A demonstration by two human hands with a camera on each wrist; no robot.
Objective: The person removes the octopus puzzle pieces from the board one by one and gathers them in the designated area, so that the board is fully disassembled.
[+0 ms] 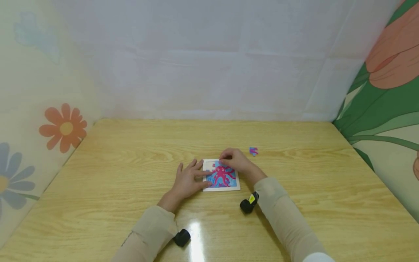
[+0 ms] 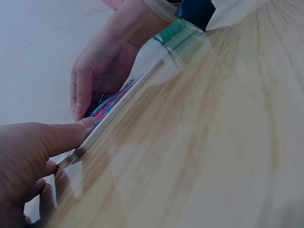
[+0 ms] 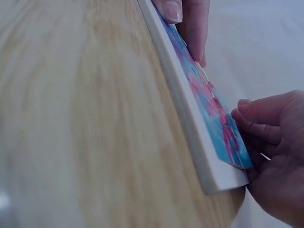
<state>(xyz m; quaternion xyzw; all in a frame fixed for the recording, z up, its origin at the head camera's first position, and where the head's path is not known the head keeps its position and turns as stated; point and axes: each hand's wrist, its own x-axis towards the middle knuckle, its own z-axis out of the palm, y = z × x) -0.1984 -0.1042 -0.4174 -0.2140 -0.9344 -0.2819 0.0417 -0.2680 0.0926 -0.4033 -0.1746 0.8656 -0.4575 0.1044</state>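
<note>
A square jigsaw puzzle [image 1: 222,178] with a pink octopus on blue lies in a white frame [image 1: 226,189] on the table. Its upper left corner shows a bare pale patch. My left hand [image 1: 189,180] is spread at the left side, with thumb and index finger laid over the frame onto the picture. At the top edge, my right hand [image 1: 238,160] has its fingers curled and pinches a puzzle piece mostly hidden under the fingertips. The left wrist view shows the left thumb [image 2: 71,136] on the board's edge, close to the right fingertips.
One loose puzzle piece [image 1: 253,151], blue with pink, lies beyond the right hand. Black wrist cameras [image 1: 182,237] hang under both sleeves near the wooden table [image 1: 131,145]. A white cloth [image 1: 209,72] hangs behind it, with flower-printed sheets at both sides.
</note>
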